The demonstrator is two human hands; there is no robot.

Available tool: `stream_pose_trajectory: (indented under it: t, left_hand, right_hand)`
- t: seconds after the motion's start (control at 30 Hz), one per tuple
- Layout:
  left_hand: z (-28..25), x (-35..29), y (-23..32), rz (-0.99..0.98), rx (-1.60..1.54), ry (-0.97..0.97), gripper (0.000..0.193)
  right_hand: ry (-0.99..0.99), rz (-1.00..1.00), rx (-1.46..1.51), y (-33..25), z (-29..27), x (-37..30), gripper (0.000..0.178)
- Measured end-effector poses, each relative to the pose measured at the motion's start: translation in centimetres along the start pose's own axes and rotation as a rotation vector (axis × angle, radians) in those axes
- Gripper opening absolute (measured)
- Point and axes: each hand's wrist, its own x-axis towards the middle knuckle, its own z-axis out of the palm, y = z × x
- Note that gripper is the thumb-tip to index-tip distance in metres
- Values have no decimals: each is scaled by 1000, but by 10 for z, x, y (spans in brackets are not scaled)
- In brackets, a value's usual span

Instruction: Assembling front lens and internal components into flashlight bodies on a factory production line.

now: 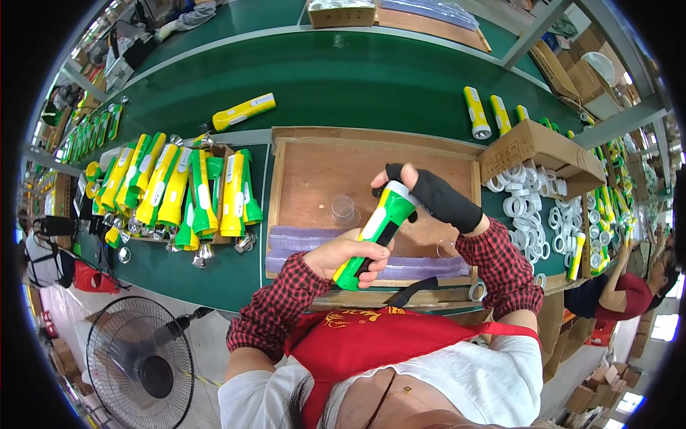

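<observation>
Green tabletop (229, 277) below, left hand (351, 256) gripped the torch (376, 223), right hand (437, 199) closed round its far white rim (398, 188): square, steady alignment looked key.

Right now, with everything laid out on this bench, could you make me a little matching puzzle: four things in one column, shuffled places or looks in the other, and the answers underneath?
Things:
1. Left hand
2. Right hand
3. White rings
4. Round fan

Places or looks:
A. Heaped to the right of the wooden tray
B. Has a wire cage, at the picture's lower left
C. In a black glove that leaves fingertips bare
D. Bare, wrapped around the green-and-white flashlight

Right pairs: 1-D, 2-C, 3-A, 4-B
</observation>
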Motion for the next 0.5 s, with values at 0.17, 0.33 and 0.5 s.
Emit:
stream_pose_trajectory:
  t: [0.17, 0.33, 0.5]
  left_hand:
    - [-23, 0, -8, 767, 1190, 696, 48]
    - [-32, -96, 19, 810, 1900, 1493, 35]
    - [-49, -153, 23, 259, 2426, 1560, 36]
  right_hand:
    - [204, -340, -523, 17, -35, 31, 30]
    - [923, -309, -656, 22, -130, 70, 28]
    - [1008, -131, -1271, 103, -214, 98, 44]
